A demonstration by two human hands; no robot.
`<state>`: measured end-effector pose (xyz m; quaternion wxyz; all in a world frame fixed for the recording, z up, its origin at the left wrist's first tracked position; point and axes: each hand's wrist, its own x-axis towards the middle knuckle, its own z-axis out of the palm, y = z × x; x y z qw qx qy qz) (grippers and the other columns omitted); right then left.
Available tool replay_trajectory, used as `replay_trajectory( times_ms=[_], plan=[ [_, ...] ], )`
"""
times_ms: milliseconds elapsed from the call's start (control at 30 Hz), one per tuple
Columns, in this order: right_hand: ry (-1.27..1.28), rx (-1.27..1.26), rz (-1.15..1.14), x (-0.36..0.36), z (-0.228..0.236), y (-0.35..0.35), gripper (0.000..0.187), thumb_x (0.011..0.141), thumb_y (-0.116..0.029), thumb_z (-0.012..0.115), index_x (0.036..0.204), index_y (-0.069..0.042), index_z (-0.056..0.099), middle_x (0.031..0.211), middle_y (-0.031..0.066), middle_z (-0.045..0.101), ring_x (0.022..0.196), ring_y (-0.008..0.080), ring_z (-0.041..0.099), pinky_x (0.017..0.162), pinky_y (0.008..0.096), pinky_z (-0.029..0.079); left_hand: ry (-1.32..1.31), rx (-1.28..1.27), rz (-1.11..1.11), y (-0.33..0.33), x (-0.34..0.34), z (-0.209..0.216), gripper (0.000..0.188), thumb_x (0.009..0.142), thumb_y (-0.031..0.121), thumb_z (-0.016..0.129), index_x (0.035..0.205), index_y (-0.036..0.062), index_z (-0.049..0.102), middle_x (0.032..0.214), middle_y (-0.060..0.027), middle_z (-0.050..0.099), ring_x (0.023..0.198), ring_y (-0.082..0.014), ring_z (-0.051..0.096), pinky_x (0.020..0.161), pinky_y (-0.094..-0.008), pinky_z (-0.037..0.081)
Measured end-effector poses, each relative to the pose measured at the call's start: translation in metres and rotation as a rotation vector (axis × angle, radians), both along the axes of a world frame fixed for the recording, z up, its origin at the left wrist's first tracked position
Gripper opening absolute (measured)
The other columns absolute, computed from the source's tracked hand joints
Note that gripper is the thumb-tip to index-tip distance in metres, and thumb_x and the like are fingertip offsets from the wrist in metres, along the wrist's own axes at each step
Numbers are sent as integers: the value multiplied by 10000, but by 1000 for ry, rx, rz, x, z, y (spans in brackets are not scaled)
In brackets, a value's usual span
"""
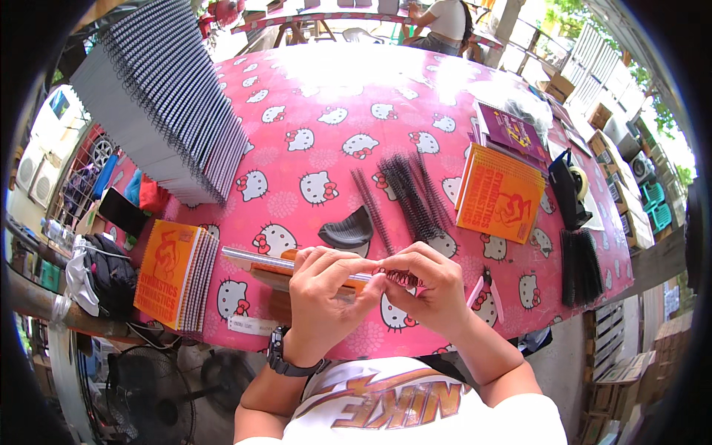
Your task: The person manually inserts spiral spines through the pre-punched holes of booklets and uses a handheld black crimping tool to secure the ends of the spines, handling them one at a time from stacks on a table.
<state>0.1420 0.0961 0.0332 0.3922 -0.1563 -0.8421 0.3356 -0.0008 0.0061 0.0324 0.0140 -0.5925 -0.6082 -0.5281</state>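
My left hand (325,288), with a black watch on its wrist, is closed around the edge of an orange-covered notebook (256,259) seen nearly edge-on. My right hand (429,278) pinches a dark spiral binding coil (403,279) at the notebook's right end. Both thumbs and fingertips meet there, hiding how far the coil runs through the pages. Just beyond my hands lie loose black coils (411,196) and a dark grey curved piece (347,228). Pink-handled pliers (486,291) rest right of my right hand.
Orange notebooks stand stacked at left (169,271) and right (500,194). A tall pile of coil-bound books (167,96) rises at far left. Purple notebooks (512,133), a tape dispenser (569,189) and a black coil bundle (581,267) line the right. A person (445,26) sits beyond the pink table.
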Motion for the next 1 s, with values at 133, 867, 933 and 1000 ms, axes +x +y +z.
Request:
replay_trajectory(
  times_ms=[133,867,933,1000],
  plan=[
    [35,26,-24,-4,-4,0,202,696,-57,705,880,-29,627,784,98,623,720,245,614,617,325,501,62,12,63,-1,3,-4,104,723,120,709,815,77,689,778,-58,659,737,-208,607,734,-335,423],
    [40,-52,32,-6,0,-2,193,754,-24,696,934,-19,629,828,93,649,697,207,609,600,292,491,-77,196,-50,2,0,-9,203,657,-31,692,818,76,630,769,-50,668,689,-204,620,671,-311,463],
    [20,-51,34,-5,4,-2,191,754,-22,695,933,-20,628,835,94,650,702,207,611,604,291,494,-47,208,-59,3,-1,-8,202,664,-25,695,823,78,626,771,-47,664,687,-201,617,670,-310,462],
    [-16,-74,47,-3,6,-2,186,758,-16,690,932,-16,625,839,92,645,701,198,622,602,283,502,-4,228,-87,2,-3,-8,236,692,-9,686,908,75,641,782,-46,654,693,-205,611,668,-317,477]
  ],
)
